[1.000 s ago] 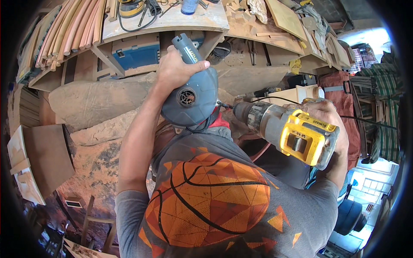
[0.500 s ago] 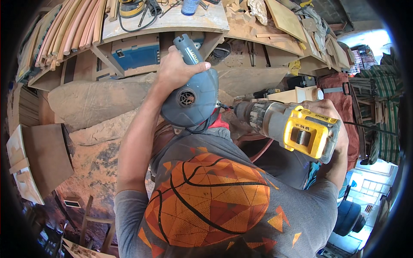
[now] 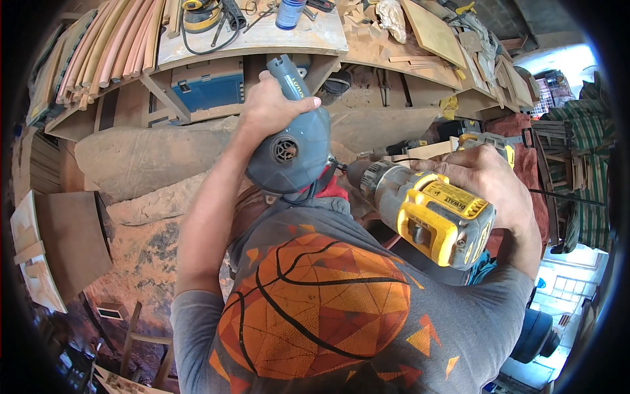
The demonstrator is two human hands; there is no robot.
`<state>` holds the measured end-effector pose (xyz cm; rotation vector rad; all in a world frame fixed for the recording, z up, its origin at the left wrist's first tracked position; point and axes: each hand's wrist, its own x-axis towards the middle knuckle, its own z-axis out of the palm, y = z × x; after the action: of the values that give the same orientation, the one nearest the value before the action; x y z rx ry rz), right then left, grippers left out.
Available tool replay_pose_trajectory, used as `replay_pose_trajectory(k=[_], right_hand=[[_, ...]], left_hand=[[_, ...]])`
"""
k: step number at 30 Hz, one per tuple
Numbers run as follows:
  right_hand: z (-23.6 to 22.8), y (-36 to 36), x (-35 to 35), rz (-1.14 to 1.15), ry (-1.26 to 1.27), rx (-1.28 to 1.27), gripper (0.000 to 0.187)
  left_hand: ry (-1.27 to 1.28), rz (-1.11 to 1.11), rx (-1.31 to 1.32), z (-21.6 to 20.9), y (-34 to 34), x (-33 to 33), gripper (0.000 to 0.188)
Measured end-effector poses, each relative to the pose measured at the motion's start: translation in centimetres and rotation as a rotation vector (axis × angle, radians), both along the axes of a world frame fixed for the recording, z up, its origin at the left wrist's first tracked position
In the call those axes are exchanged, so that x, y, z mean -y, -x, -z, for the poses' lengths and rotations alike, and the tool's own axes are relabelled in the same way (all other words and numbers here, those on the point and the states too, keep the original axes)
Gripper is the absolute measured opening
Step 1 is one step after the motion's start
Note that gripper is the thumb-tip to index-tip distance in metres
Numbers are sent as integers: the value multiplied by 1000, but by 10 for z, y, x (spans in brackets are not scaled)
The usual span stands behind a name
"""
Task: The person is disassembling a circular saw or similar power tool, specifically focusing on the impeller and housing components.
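My left hand point(image 3: 272, 108) is wrapped round the far part of a blue-grey handheld blower point(image 3: 298, 148), its thumb lying along the body. The blower's round housing has a small vented opening and points its nozzle end away from me. My right hand point(image 3: 485, 177) grips a yellow and black cordless drill point(image 3: 433, 213) by its handle. The drill's bit points left and its tip meets the blower's right edge, near a dark cord; whether it sits in a screw I cannot make out. Part of the drill's battery shows beyond my right hand.
A workbench point(image 3: 252, 43) at the far side carries a yellow sander point(image 3: 200, 18), a blue can point(image 3: 289, 14) and wood offcuts. Rounded wooden strips point(image 3: 115, 49) are stacked at far left. Under the bench stands a blue case point(image 3: 209, 87). Sawdust covers the floor.
The drill has turned in my right hand: its rear end has swung toward me and its battery has come into view. My right hand has shifted slightly; the blower has barely moved.
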<state>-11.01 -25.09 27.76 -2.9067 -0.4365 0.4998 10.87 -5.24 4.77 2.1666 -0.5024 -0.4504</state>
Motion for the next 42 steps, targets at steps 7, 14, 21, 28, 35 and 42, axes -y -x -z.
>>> replay_pose_trajectory(k=[7, 14, 21, 28, 35, 42], right_hand=[[-5, -21, -6, -81, 73, -58, 70], [-15, -38, -10, -111, 90, -110, 55], [-15, -52, -8, -154, 220, -143, 48], [-16, -61, -11, -215, 235, -137, 44], [-8, -73, -13, -328, 233, -77, 51], [-18, -83, -29, -381, 293, -207, 45]], left_hand=[[17, 14, 67, 4, -1, 1, 100], [119, 35, 1, 0, -4, 0, 103], [78, 19, 46, -8, -2, 4, 88], [85, 41, 52, -3, -7, 6, 87], [108, 62, 37, 1, -12, 9, 102], [62, 59, 118, 2, -4, 8, 89]])
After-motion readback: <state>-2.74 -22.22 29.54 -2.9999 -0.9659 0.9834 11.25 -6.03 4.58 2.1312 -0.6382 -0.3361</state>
